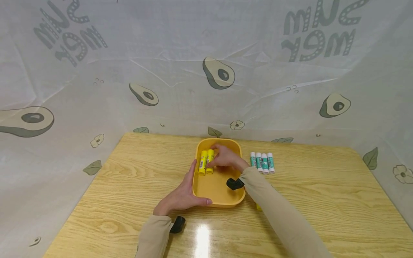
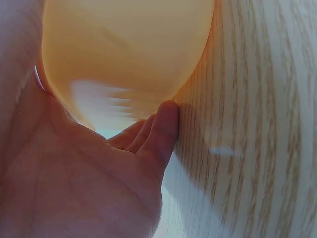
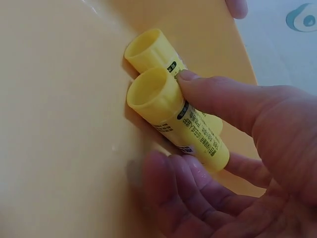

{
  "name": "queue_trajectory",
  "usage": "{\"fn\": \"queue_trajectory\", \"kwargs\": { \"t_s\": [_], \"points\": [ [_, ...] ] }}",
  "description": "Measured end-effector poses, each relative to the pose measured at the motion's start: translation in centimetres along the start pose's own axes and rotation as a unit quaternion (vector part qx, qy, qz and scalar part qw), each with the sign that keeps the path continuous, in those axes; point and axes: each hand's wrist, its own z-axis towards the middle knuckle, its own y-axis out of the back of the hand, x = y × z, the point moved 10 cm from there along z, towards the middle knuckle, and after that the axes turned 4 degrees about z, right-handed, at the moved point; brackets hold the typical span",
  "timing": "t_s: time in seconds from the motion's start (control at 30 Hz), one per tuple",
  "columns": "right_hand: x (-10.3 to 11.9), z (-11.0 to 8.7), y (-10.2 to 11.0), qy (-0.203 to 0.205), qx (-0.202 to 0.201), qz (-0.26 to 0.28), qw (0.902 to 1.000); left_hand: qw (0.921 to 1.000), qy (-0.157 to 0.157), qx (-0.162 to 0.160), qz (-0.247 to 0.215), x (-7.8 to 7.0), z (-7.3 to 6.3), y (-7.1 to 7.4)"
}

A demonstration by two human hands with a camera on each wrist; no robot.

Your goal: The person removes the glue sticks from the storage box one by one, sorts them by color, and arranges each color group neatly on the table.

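Note:
A yellow-orange plastic tray (image 1: 213, 190) rests on the wooden table. My left hand (image 1: 182, 195) holds its near left corner, thumb along the near rim and fingers against the outer left wall, seen close in the left wrist view. Inside the tray, two yellow glue sticks lie side by side near the left wall. My right hand (image 1: 226, 156) reaches in and grips the right-hand glue stick (image 3: 173, 116) between thumb and curled fingers. The other glue stick (image 1: 202, 163) lies just beyond it, its far part covered in the right wrist view.
Several white-and-teal glue sticks (image 1: 265, 163) lie in a row right of the tray. A bit of something yellow (image 1: 259, 206) shows beside the right forearm, mostly hidden. Behind the table (image 1: 145, 172) hangs a pale curtain (image 1: 180, 100) printed with avocados.

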Motion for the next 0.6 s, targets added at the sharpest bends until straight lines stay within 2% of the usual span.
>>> {"fn": "queue_trajectory", "kwargs": {
  "t_s": [0.23,0.6],
  "points": [
    [-0.45,-0.20,-0.40,-0.021,0.015,0.051,0.9984,1.0000,0.001,0.001,-0.002,0.01,-0.06,-0.04],
    [0.17,-0.69,-0.01,0.007,0.009,0.094,0.9955,1.0000,0.002,0.002,-0.002,0.05,0.01,-0.11]
  ]
}}
